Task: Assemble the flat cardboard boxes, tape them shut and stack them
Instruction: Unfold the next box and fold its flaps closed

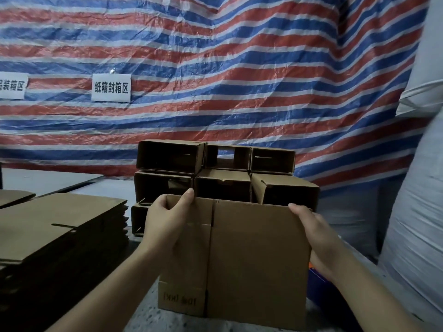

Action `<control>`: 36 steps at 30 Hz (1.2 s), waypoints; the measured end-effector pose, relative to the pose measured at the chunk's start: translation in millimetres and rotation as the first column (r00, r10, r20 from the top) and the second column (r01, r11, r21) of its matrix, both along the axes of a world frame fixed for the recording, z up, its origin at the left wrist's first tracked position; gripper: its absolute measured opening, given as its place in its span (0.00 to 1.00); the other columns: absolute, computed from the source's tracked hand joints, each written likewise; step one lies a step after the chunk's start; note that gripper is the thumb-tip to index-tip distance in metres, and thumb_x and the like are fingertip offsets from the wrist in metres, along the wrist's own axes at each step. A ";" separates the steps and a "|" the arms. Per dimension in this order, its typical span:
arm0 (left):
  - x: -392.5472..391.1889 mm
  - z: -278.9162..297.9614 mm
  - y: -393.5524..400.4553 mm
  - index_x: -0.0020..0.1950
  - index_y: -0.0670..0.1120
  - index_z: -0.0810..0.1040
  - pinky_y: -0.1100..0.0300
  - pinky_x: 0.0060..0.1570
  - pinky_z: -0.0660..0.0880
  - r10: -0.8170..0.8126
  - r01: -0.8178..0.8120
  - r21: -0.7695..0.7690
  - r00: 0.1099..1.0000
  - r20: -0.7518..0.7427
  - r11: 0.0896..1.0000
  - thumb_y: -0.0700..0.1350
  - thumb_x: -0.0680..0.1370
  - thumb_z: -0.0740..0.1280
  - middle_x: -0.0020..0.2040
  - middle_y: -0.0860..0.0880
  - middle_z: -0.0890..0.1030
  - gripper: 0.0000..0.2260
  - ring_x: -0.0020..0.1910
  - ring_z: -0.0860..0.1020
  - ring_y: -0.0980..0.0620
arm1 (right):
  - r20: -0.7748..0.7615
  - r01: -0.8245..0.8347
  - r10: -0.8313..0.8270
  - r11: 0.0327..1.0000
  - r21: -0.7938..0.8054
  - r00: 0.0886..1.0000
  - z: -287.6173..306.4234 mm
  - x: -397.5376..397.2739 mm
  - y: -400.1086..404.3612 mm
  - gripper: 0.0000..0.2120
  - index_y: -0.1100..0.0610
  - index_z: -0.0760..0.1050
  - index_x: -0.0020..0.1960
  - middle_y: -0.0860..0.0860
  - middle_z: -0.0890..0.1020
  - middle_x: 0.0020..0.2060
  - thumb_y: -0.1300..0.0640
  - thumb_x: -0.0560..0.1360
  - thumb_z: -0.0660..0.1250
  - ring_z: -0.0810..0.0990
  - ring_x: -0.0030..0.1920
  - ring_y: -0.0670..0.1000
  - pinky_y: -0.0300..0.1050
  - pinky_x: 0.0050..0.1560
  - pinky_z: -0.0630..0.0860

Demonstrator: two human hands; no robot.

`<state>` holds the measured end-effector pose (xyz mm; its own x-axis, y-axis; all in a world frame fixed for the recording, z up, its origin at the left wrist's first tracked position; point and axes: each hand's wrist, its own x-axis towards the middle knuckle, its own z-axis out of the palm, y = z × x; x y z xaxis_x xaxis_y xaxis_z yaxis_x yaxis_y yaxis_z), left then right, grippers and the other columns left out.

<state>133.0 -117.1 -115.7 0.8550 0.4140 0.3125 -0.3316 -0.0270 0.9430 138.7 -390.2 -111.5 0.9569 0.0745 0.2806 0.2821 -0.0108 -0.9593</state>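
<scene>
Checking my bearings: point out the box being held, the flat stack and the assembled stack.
held box (251, 255), head view, front panel
flat cardboard stack (55, 224), head view, top sheet
assembled boxes (223, 185), head view, middle box

held box (251, 255): matt brown corrugated cardboard. far wall tarp (239, 68): crinkled, glossy woven plastic. right sack (417, 212): white woven plastic.

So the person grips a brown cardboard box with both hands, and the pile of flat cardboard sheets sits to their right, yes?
Not quite: the head view shows the pile of flat cardboard sheets on the left. Both the left hand and right hand do grip the brown cardboard box.
</scene>
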 end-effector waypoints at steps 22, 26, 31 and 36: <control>-11.5 11.3 0.8 0.53 0.50 0.74 0.54 0.37 0.73 -0.093 0.089 -0.043 0.992 -0.082 0.995 0.58 0.76 0.68 0.47 0.45 0.81 0.13 0.45 0.80 0.47 | 0.023 -0.158 0.157 0.965 0.209 0.987 2.1 -8.3 3.1 0.21 0.49 0.86 0.50 0.57 0.86 0.54 0.36 0.73 0.63 0.85 0.56 0.57 0.52 0.48 0.81; -13.1 17.2 2.3 0.55 0.49 0.73 0.51 0.44 0.77 -0.163 0.164 0.004 0.982 -0.091 0.987 0.59 0.75 0.65 0.51 0.43 0.80 0.16 0.48 0.80 0.46 | 0.023 -0.194 0.194 0.949 0.250 0.981 5.6 -10.2 7.7 0.25 0.47 0.86 0.53 0.56 0.86 0.53 0.35 0.78 0.55 0.86 0.53 0.54 0.47 0.44 0.83; -21.3 23.5 0.6 0.62 0.46 0.76 0.57 0.36 0.77 -0.351 0.347 -0.064 0.933 -0.076 0.936 0.57 0.76 0.59 0.47 0.43 0.81 0.21 0.42 0.81 0.48 | 0.006 -0.237 0.244 0.934 0.267 0.970 10.8 -9.9 13.2 0.27 0.48 0.87 0.51 0.55 0.87 0.45 0.39 0.82 0.50 0.87 0.44 0.50 0.44 0.39 0.83; -24.7 26.3 2.3 0.59 0.49 0.79 0.49 0.50 0.74 -0.409 0.403 -0.092 0.911 -0.051 0.910 0.48 0.80 0.53 0.52 0.40 0.82 0.17 0.50 0.79 0.43 | -0.011 -0.216 0.223 0.956 0.196 0.975 7.9 -6.7 18.9 0.27 0.48 0.85 0.51 0.53 0.86 0.40 0.42 0.84 0.49 0.86 0.41 0.48 0.42 0.37 0.81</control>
